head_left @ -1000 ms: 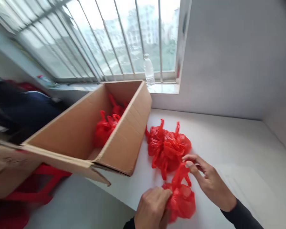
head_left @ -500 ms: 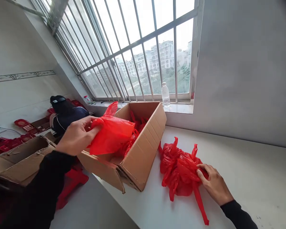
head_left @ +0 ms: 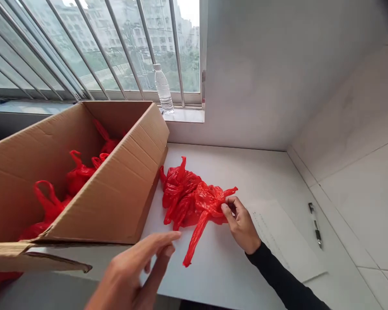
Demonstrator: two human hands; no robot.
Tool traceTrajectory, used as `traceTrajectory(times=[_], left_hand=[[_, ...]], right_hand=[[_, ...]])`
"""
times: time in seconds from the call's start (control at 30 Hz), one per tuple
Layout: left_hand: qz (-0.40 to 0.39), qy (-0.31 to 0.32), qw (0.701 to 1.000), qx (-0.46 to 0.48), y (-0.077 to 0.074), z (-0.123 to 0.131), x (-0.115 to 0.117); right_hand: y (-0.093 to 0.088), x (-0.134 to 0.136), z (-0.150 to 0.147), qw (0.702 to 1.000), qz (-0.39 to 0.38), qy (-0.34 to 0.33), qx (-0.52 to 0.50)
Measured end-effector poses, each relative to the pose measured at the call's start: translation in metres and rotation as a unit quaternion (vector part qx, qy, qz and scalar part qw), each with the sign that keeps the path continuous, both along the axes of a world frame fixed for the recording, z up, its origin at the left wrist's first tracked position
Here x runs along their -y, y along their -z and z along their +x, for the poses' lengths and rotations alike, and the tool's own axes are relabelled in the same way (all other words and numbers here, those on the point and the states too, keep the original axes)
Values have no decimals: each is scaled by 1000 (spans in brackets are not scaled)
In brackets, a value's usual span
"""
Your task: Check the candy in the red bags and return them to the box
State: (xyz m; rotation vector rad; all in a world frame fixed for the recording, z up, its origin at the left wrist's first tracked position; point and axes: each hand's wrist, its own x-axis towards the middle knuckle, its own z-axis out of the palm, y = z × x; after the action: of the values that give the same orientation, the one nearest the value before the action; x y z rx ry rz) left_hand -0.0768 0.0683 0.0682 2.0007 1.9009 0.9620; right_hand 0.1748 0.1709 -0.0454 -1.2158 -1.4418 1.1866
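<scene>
A heap of red plastic bags (head_left: pixel 189 198) lies on the white counter (head_left: pixel 261 172) beside an open cardboard box (head_left: pixel 116 189). My right hand (head_left: pixel 241 224) pinches the right edge of the heap, fingers closed on the red plastic. One long red handle trails down toward the counter's front edge. My left hand (head_left: pixel 139 271) hovers low at the front, fingers stretched out and empty, pointing toward the heap. Inside the box lie several tied red bags (head_left: pixel 74 176).
A clear water bottle (head_left: pixel 164 90) stands on the sill of the barred window (head_left: pixel 84 47). A pen (head_left: pixel 315 224) lies at the right near the tiled wall, and a sheet of paper (head_left: pixel 284 241) lies under my right forearm.
My left hand has let go of the red bag it held over the box and come back low, empty. My right hand stayed on the heap. The view swung to the right.
</scene>
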Motion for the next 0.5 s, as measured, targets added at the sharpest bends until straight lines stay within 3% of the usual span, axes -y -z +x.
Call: traceTrajectory(times=[0.03, 0.1, 0.2, 0.27, 0.33, 0.43, 0.5], left_hand=[[-45, 56, 997, 14, 25, 21, -6], [-57, 30, 995, 70, 69, 51, -22], [-69, 51, 994, 65, 113, 63, -39], [-68, 47, 995, 59, 127, 54, -41], [-64, 2, 996, 62, 131, 41, -35], [-46, -64, 995, 62, 127, 33, -21], [-27, -37, 998, 31, 122, 42, -14]], right_hand=[[1, 11, -2, 1000, -9, -8, -6], [4, 32, -4, 999, -29, -38, -3], [10, 53, 1, 996, -45, -78, 28], [13, 59, 12, 994, -52, -76, 56], [15, 61, 27, 992, -67, -64, 84], [15, 61, 42, 985, -31, -29, 166], [14, 61, 42, 972, 40, -17, 231]])
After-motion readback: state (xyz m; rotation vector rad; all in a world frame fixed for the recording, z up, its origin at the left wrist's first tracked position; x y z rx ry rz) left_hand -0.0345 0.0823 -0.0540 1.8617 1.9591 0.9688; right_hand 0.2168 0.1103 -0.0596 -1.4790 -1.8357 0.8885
